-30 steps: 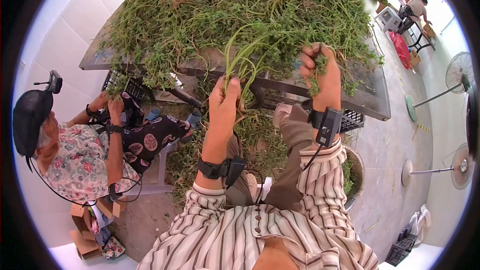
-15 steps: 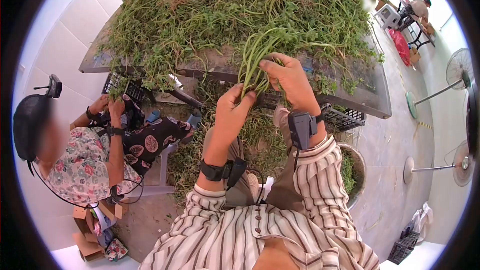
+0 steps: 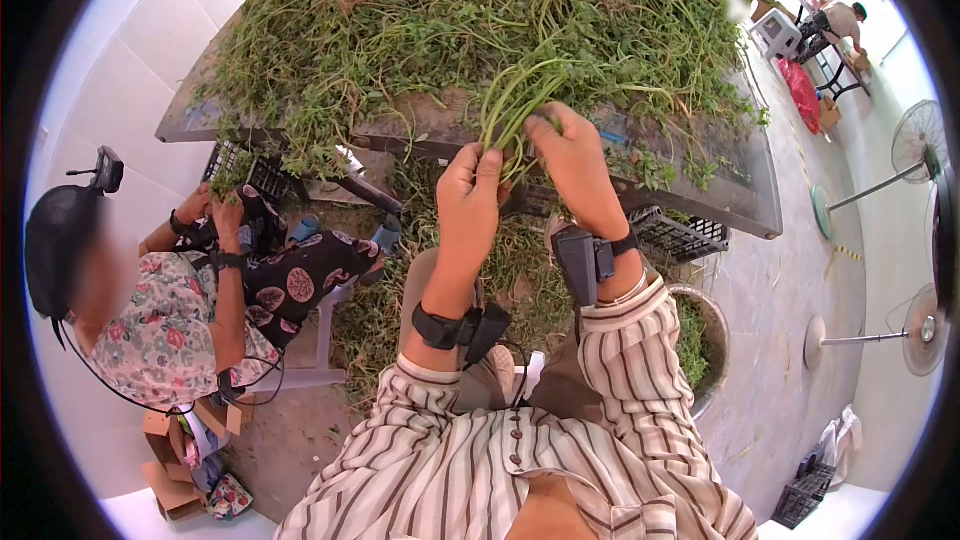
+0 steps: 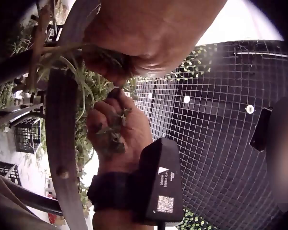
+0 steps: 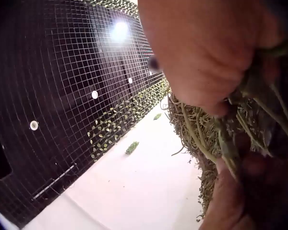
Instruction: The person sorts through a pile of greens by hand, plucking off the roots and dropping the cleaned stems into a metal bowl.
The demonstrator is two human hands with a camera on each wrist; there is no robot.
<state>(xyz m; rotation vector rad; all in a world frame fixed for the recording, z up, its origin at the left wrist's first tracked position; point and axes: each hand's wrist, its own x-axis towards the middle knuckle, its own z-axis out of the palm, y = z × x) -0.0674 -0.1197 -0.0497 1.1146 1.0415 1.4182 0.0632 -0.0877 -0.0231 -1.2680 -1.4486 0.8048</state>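
Observation:
My left hand (image 3: 468, 195) grips a bunch of long green stems (image 3: 505, 115) by its lower end, thumb laid along it, just off the table's front edge. The stems arch up and to the right over the table. Close beside it, my right hand (image 3: 576, 158) has its fingertips pinched at the stems. In the left wrist view, leafy sprigs (image 4: 114, 132) show in the curled fingers of the right hand. Seen from the right wrist, stems (image 5: 199, 132) run between the right hand (image 5: 206, 52) above and the left thumb (image 5: 225, 191) below.
A large heap of tangled greens (image 3: 460, 20) covers the dark table (image 3: 730, 195). Below lie black crates (image 3: 685, 232), a round tub (image 3: 715, 340) and greens on the floor. At left a seated person (image 3: 170, 310) handles greens; fans (image 3: 920, 330) stand at right.
My right hand came in from the right, where it held leafy bits, to the stems beside my left hand. The left hand and its bunch shifted slightly right.

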